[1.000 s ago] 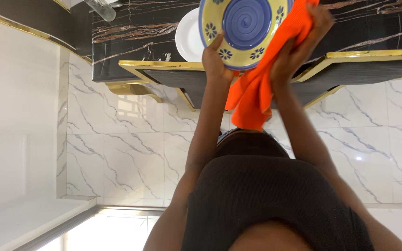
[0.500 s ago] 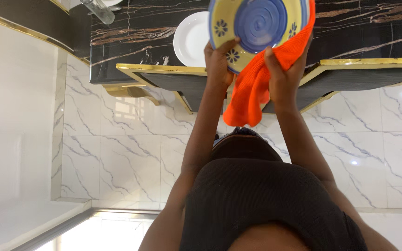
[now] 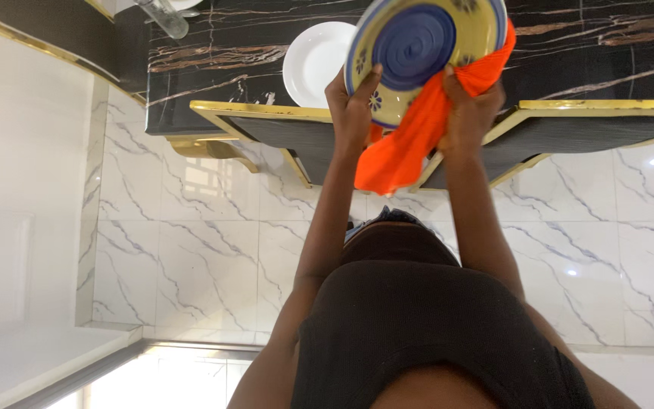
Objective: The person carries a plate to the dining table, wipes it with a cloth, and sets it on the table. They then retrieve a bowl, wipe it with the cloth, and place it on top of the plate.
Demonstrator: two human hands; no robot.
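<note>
Yellow-and-blue plate [image 3: 425, 45], nothing on it, gripped by both hands [image 3: 410, 106], the right pinching an orange cloth [image 3: 410, 140].

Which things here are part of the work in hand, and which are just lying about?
In hand:
- round yellow plate with blue spiral centre, gripped by left hand
- orange cloth, in right hand

Lying about:
- plain white plate
- clear glass
- black marble table

The person wore a black sleeveless top [image 3: 433, 333] of finely ribbed knit, close-fitting over the torso. Both arms were bare to the shoulder, and neither the left hand [image 3: 352, 102] nor the right hand [image 3: 469, 113] carried rings, a watch or gloves.
</note>
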